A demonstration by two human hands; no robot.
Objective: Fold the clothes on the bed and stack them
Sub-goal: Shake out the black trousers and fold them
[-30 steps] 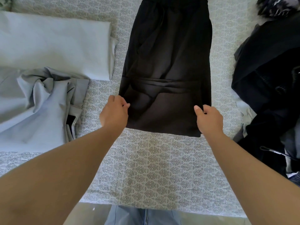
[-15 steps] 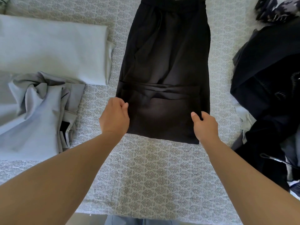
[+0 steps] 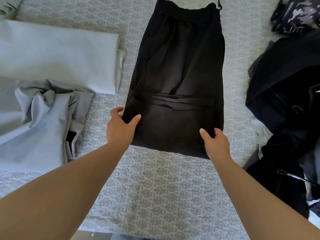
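While both hands pinch its near corners, black shorts (image 3: 178, 80) lie flat on the patterned bed (image 3: 155, 187).
Head view: fingers hidden beneath cloth; left hand (image 3: 121, 127) clamps the 8 o'clock corner, right hand (image 3: 216, 142) the 4 o'clock.

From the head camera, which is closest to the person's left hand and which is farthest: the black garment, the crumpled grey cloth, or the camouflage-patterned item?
1. Black garment: the left hand pinches its near left edge, in the middle of the bed.
2. Crumpled grey cloth: just left of that hand, apart from it.
3. Camouflage-patterned item: far top right corner, across the bed.
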